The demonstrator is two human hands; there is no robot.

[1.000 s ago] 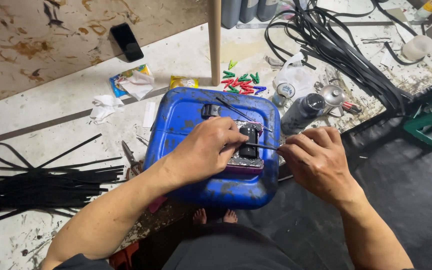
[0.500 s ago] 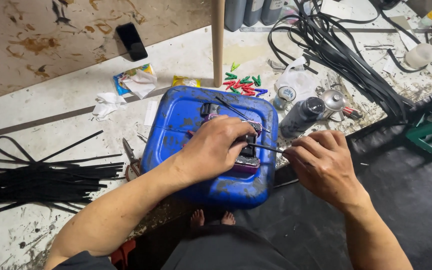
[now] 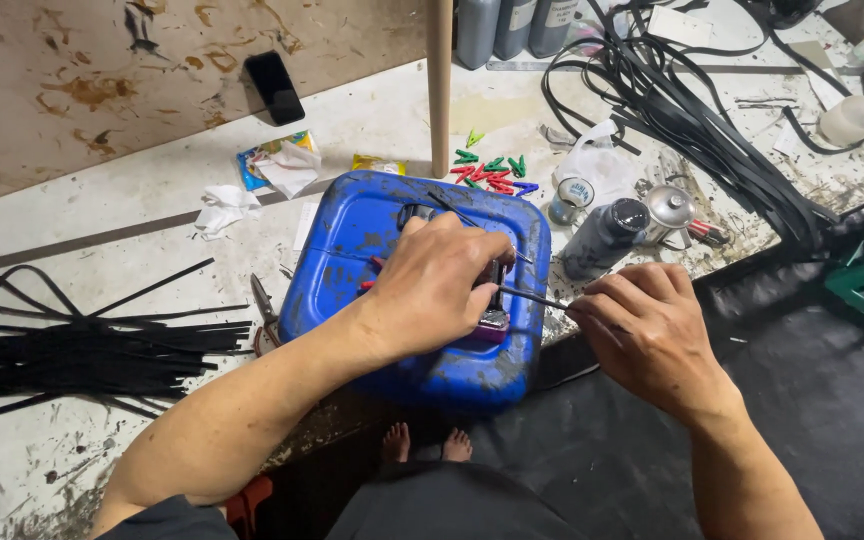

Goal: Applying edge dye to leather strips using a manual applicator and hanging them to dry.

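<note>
A blue plastic jerrycan (image 3: 352,240) lies flat on the floor in front of me and serves as a work surface. My left hand (image 3: 432,285) presses a small dark piece (image 3: 495,290) down on top of it, fingers curled over it. My right hand (image 3: 642,335) pinches a thin brush or stick (image 3: 532,297), whose tip touches the held piece. My bare toes (image 3: 427,442) show below the jerrycan.
A dark bottle (image 3: 602,238), small tins (image 3: 572,198) and a metal cap (image 3: 669,208) stand right of the jerrycan. Coloured clips (image 3: 492,172) lie behind it. Black strips (image 3: 82,350) lie in a pile on the left, black cords (image 3: 692,110) at the upper right. A wooden pole (image 3: 439,80) rises behind.
Both hands stay on the piece atop the jerrycan; the brush tip has shifted only slightly. The view has drifted a little.
</note>
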